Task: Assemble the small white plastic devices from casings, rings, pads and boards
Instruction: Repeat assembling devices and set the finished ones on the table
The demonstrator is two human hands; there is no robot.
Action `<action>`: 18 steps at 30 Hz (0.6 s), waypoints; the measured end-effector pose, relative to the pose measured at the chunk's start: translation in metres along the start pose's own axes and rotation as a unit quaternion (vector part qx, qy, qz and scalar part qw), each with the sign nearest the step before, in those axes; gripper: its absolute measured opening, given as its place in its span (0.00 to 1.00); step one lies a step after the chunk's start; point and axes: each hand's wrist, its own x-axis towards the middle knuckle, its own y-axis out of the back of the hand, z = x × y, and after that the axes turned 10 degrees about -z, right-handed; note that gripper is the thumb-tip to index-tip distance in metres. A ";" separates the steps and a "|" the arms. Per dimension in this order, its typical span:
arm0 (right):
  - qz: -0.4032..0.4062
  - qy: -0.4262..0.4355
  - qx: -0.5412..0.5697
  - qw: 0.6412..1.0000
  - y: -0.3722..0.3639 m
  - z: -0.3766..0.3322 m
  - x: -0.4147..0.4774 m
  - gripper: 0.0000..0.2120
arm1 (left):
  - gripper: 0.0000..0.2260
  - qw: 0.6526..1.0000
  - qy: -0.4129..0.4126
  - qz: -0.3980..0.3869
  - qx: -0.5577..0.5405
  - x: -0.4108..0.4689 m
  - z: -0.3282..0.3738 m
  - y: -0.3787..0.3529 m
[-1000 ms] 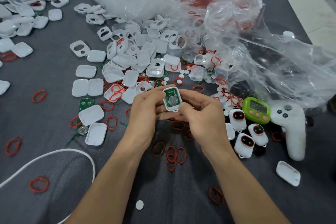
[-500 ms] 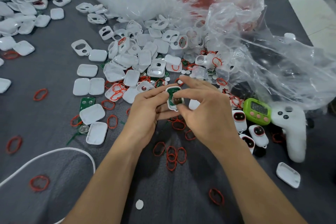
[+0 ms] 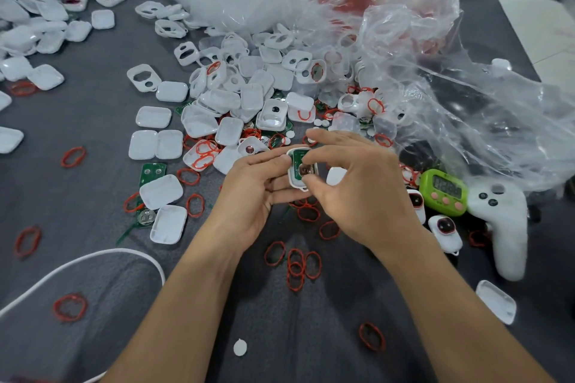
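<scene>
Over the middle of the grey surface [image 3: 93, 205], my left hand [image 3: 249, 196] grips a casing [image 3: 294, 180] with its green board [image 3: 297, 160] seated, while my right hand [image 3: 357, 196] pinches it. A few finished devices [image 3: 445, 228] lie toward the right edge; many loose casings [image 3: 217, 109] and red rings [image 3: 295, 264] are left to build.

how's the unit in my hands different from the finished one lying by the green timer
The held unit shows its green board; the finished one is closed, showing a red-ringed dark window. The held unit is pinched between the left hand and right hand; the finished one rests on the cloth. Both have white rounded casings.
</scene>
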 end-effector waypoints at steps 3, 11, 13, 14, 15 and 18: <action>-0.005 -0.009 0.019 1.000 0.003 -0.001 -0.001 0.10 | 0.11 1.000 0.001 0.006 0.001 0.001 0.000 0.000; -0.015 0.012 -0.074 0.997 -0.001 -0.003 0.000 0.11 | 0.15 1.000 -0.003 -0.001 0.012 0.002 -0.001 -0.002; -0.015 0.016 -0.083 0.996 -0.002 -0.003 0.001 0.10 | 0.16 1.000 -0.004 -0.002 0.017 0.002 -0.001 -0.001; -0.014 0.019 -0.086 0.996 -0.002 -0.002 0.001 0.10 | 0.15 1.000 -0.004 -0.002 0.021 0.002 -0.001 -0.001; -0.013 0.022 -0.087 0.996 -0.003 -0.002 0.001 0.10 | 0.15 1.000 -0.004 -0.002 0.025 0.002 -0.002 0.000; -0.006 0.032 -0.088 0.996 -0.004 -0.001 0.001 0.10 | 0.14 0.999 -0.002 0.002 0.032 0.002 -0.003 0.000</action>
